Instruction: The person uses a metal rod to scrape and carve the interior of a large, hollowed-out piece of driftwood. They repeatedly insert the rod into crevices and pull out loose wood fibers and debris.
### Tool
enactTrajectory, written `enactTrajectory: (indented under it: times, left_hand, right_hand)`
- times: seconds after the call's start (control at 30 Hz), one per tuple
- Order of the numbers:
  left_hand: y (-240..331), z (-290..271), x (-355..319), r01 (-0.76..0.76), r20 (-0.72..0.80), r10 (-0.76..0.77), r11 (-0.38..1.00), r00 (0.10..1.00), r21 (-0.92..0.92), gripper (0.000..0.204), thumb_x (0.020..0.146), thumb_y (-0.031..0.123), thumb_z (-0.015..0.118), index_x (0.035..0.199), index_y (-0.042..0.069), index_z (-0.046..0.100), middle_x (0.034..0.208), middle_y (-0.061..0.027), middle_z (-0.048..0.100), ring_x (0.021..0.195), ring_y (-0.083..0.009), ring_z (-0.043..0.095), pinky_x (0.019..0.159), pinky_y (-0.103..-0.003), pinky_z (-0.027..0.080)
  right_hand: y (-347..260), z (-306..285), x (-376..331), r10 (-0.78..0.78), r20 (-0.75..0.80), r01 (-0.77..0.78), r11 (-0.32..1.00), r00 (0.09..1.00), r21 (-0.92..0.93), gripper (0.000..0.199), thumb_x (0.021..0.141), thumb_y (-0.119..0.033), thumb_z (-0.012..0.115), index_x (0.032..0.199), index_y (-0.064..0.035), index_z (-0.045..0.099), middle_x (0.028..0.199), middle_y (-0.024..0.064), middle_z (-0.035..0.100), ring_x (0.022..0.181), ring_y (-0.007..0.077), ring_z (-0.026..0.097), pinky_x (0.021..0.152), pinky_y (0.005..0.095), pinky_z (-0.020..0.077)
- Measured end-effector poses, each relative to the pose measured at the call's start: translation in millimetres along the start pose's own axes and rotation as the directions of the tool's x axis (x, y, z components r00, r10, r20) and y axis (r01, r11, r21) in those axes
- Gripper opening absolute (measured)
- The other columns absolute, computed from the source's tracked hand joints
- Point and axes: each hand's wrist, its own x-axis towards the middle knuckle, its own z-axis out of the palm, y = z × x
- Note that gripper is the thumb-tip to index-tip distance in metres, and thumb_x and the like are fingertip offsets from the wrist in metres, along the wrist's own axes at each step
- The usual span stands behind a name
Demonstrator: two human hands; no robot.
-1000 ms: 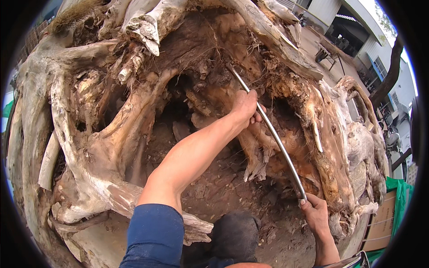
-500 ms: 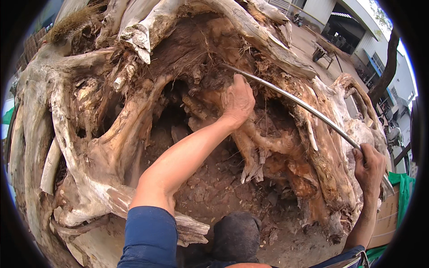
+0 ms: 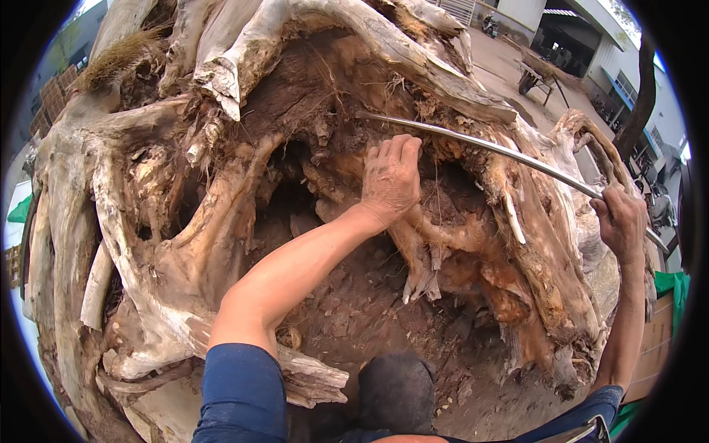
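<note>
A long metal bar (image 3: pixel 509 153) slants across a large, weathered mass of tree roots (image 3: pixel 214 207). My right hand (image 3: pixel 622 221), at the right side, is closed around the bar's lower part. The bar's thin far end reaches into brown, earthy wood in the upper middle. Just below that end, my left hand (image 3: pixel 391 177) lies over a brown root (image 3: pixel 421 232) with its fingers close together and bent over the wood; the fingertips are partly hidden. The bar passes just above the left knuckles.
Pale, thick branches arch over the hollow. A broken root end (image 3: pixel 314 378) juts out near my left elbow. My dark-clad knee (image 3: pixel 396 391) is at the bottom. A cardboard box (image 3: pixel 656 343) and green cloth (image 3: pixel 672 295) stand at right; a wheelbarrow (image 3: pixel 530 80) is farther back.
My right hand has moved up and outward with the bar, which now lies at a flatter slant. The left hand has shifted slightly down from the bar onto the root. The view has shifted a little.
</note>
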Motion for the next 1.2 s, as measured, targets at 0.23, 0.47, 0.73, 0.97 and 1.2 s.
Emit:
enactTrajectory:
  times: [0.23, 0.47, 0.73, 0.97, 1.2]
  left_hand:
    - [16.9, 26.9, 39.4, -0.270, 0.031, 0.269, 0.945, 0.963, 0.184, 0.046, 0.084, 0.004, 0.062, 0.129, 0.004, 0.053, 0.125, -0.0173, 0.056, 0.113, -0.0368, 0.059, 0.102, -0.056, 0.039]
    - [12.3, 27.8, 41.3, -0.314, 0.010, 0.316, 0.937, 0.949, 0.155, 0.044, 0.084, 0.006, 0.064, 0.128, 0.007, 0.057, 0.124, -0.0148, 0.057, 0.111, -0.0342, 0.060, 0.100, -0.054, 0.040]
    - [21.0, 21.8, 35.5, -0.307, -0.002, 0.311, 0.940, 0.950, 0.146, 0.045, 0.085, 0.003, 0.062, 0.130, 0.004, 0.056, 0.126, -0.0145, 0.057, 0.117, -0.0335, 0.057, 0.102, -0.050, 0.039]
    - [17.4, 12.8, 33.6, -0.371, 0.003, 0.377, 0.910, 0.926, 0.186, 0.050, 0.088, 0.008, 0.058, 0.137, 0.005, 0.050, 0.140, -0.0151, 0.051, 0.128, -0.0336, 0.051, 0.109, -0.053, 0.036]
    - [5.4, 16.9, 45.9, -0.324, -0.096, 0.343, 0.930, 0.934, 0.171, 0.050, 0.085, 0.005, 0.060, 0.134, 0.004, 0.049, 0.120, -0.0143, 0.058, 0.113, -0.0320, 0.058, 0.097, -0.050, 0.043]
  right_hand:
    - [-21.3, 5.1, -4.8, -0.058, -0.061, 0.054, 0.996, 0.996, -0.065, 0.026, 0.089, -0.028, 0.072, 0.086, -0.0054, 0.059, 0.071, 0.0118, 0.056, 0.063, 0.0325, 0.058, 0.057, 0.0434, 0.0418]
    - [1.9, 12.1, 10.4, -0.105, -0.062, 0.100, 0.992, 0.993, -0.079, 0.025, 0.090, -0.026, 0.071, 0.086, -0.0050, 0.058, 0.071, 0.0115, 0.056, 0.063, 0.0317, 0.058, 0.057, 0.0424, 0.0427]
    - [-1.1, 23.4, 5.4, -0.131, -0.116, 0.120, 0.988, 0.985, -0.097, 0.027, 0.090, -0.027, 0.071, 0.083, -0.0058, 0.056, 0.068, 0.0103, 0.054, 0.060, 0.0307, 0.056, 0.056, 0.0421, 0.0420]
    - [30.6, 77.8, 31.1, -0.094, -0.124, 0.097, 0.995, 0.988, 0.017, 0.034, 0.095, -0.033, 0.064, 0.082, -0.0042, 0.050, 0.070, 0.0157, 0.051, 0.065, 0.0361, 0.055, 0.058, 0.0448, 0.0403]
    - [-16.7, 24.2, 31.7, -0.099, -0.190, 0.087, 0.994, 0.977, -0.072, 0.026, 0.087, -0.023, 0.074, 0.092, -0.0021, 0.059, 0.072, 0.0111, 0.052, 0.065, 0.0313, 0.055, 0.059, 0.0421, 0.0418]
